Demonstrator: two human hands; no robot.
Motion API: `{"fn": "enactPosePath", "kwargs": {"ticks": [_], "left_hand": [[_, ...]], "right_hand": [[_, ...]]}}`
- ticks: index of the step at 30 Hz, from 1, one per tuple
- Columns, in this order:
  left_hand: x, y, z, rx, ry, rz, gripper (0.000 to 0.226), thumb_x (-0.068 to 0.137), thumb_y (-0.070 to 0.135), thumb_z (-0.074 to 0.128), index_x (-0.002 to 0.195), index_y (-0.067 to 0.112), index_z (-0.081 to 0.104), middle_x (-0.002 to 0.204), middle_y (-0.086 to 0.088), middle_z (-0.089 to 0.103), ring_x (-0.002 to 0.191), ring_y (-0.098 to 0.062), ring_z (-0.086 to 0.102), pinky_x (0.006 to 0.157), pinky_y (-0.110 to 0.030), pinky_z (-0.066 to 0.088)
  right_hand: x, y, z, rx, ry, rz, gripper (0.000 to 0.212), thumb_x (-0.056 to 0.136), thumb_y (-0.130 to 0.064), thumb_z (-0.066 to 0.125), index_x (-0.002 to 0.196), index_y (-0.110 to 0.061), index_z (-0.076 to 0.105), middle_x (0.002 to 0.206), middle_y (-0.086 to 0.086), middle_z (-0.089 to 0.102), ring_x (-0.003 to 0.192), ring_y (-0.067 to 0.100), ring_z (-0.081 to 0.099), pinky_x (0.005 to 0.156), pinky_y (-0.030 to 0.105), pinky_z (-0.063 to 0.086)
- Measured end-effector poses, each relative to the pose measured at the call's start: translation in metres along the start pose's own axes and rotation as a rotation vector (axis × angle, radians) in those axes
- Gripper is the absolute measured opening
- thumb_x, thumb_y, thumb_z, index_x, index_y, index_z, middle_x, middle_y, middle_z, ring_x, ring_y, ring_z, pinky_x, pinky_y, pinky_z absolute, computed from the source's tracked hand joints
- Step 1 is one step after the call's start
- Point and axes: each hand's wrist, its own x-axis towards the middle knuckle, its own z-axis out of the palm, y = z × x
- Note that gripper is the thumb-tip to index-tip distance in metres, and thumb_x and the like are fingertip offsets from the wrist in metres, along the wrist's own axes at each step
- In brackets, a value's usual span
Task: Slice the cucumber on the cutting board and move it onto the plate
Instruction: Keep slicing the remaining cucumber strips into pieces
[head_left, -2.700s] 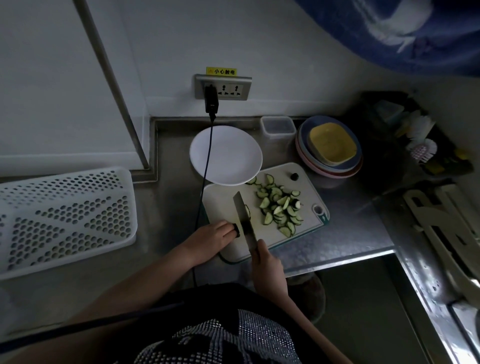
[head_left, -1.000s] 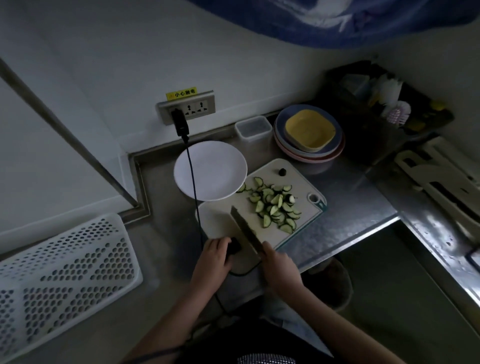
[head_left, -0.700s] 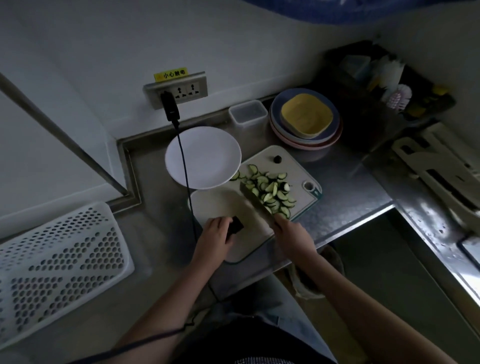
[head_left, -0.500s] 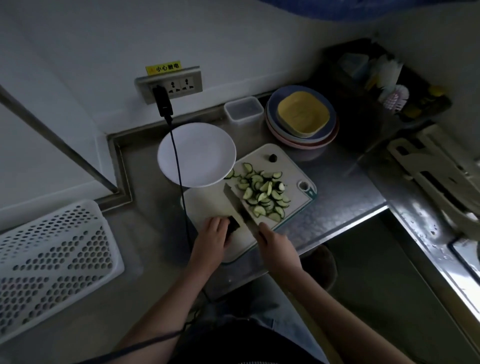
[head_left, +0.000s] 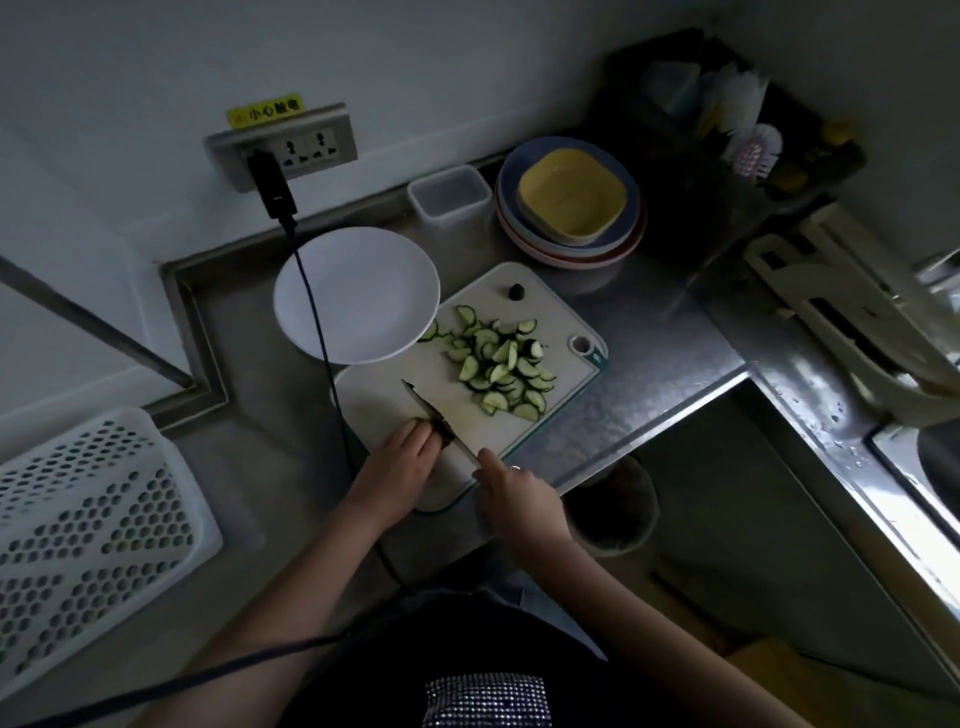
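Note:
A white cutting board (head_left: 561, 332) lies on the steel counter. A pile of cucumber slices (head_left: 501, 364) covers its far right half, and a small dark end piece (head_left: 517, 291) sits apart near the back edge. My left hand (head_left: 400, 467) presses the short dark cucumber stub (head_left: 444, 435) onto the near part of the board. My right hand (head_left: 511, 491) grips the knife (head_left: 431, 410), whose blade rests against the stub. An empty white plate (head_left: 374, 291) overlaps the board's far left corner.
A black cable (head_left: 317, 332) runs from the wall socket (head_left: 291, 148) over the plate toward me. Stacked plates with a yellow bowl (head_left: 571, 200), a clear container (head_left: 449, 195), a white perforated basket (head_left: 88, 525) at left and a sink edge (head_left: 831, 431) at right surround the board.
The knife swept right to the slice pile, then came back to the stub under my left hand. My left hand kept holding the stub.

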Motion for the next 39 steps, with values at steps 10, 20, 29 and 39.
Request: {"fn": "enactPosePath", "kwargs": {"ticks": [10,20,29,39], "left_hand": [[-0.001,-0.004,-0.001,-0.063,-0.085,0.022,0.074,0.045,0.010,0.090,0.103,0.004,0.044,0.094,-0.018,0.063,0.098,-0.027,0.043,0.061,-0.034,0.055],[-0.005,-0.001,0.011,-0.077,-0.059,-0.100,0.035,0.078,0.017,0.039,0.109,0.002,0.047,0.104,-0.019,0.059,0.101,-0.029,0.044,0.067,-0.039,0.057],[-0.006,0.001,0.009,-0.160,-0.024,-0.151,0.038,0.061,-0.002,0.078,0.095,0.002,0.063,0.097,-0.013,0.060,0.094,-0.025,0.047,0.066,-0.040,0.056],[-0.007,0.002,0.005,-0.130,-0.015,-0.147,0.035,0.060,0.000,0.080,0.090,-0.003,0.062,0.092,-0.018,0.059,0.094,-0.026,0.044,0.059,-0.040,0.056]], "right_hand": [[0.002,0.001,0.008,-0.030,-0.043,-0.017,0.014,0.101,-0.022,0.037,0.114,-0.014,0.036,0.096,0.014,0.065,0.084,0.037,0.063,0.058,0.035,0.039],[0.006,0.002,0.006,0.009,-0.062,0.046,0.015,0.097,-0.013,0.037,0.112,-0.015,0.038,0.098,0.017,0.063,0.087,0.037,0.063,0.060,0.035,0.038],[-0.005,0.015,-0.007,0.195,0.159,0.114,0.016,0.100,-0.036,0.038,0.099,-0.020,0.039,0.086,0.014,0.063,0.082,0.037,0.061,0.058,0.035,0.038],[-0.006,-0.002,-0.003,0.146,0.019,0.054,0.018,0.101,-0.036,0.038,0.103,-0.019,0.041,0.095,0.017,0.064,0.088,0.039,0.061,0.062,0.035,0.037]]}}
